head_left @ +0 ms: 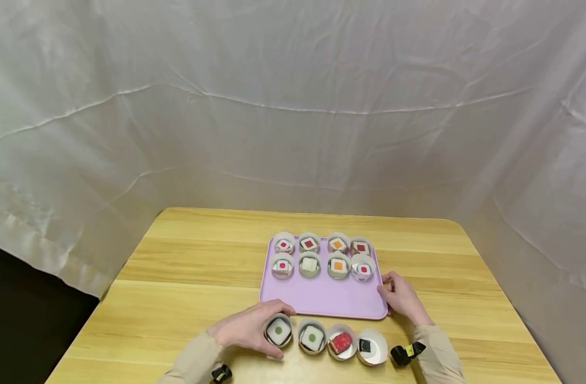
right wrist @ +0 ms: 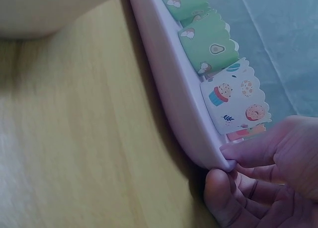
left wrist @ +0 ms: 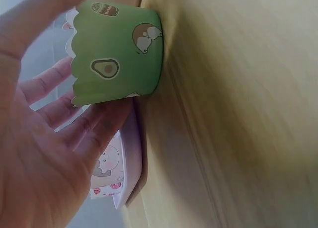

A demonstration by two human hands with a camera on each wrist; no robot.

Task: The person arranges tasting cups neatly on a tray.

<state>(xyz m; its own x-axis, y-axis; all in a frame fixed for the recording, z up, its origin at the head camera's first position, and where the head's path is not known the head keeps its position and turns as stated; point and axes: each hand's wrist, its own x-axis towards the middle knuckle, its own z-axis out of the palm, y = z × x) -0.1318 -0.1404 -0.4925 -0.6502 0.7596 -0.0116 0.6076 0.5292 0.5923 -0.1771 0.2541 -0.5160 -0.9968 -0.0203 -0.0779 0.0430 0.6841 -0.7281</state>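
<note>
My left hand (head_left: 250, 326) grips the leftmost cup of the front row, a green paper baking cup (left wrist: 117, 54) printed with avocados, fingers on its far side and thumb on its near side. Inside that cup lies a white square sushi-like piece (head_left: 278, 332) with a green dot. Just behind it is a lilac tray (head_left: 322, 301) bearing two rows of paper cups with small square pieces in them. At the tray's right edge, near the front corner, my right hand (head_left: 402, 296) pinches the rim, as the right wrist view shows.
Right of the held cup stand a cup with a green-dotted piece (head_left: 312, 337), one with a red-topped piece (head_left: 341, 342) and one with a black-wrapped piece (head_left: 372, 346). All are on the wooden table (head_left: 187, 266). Pale curtains (head_left: 293, 144) hang behind and beside it.
</note>
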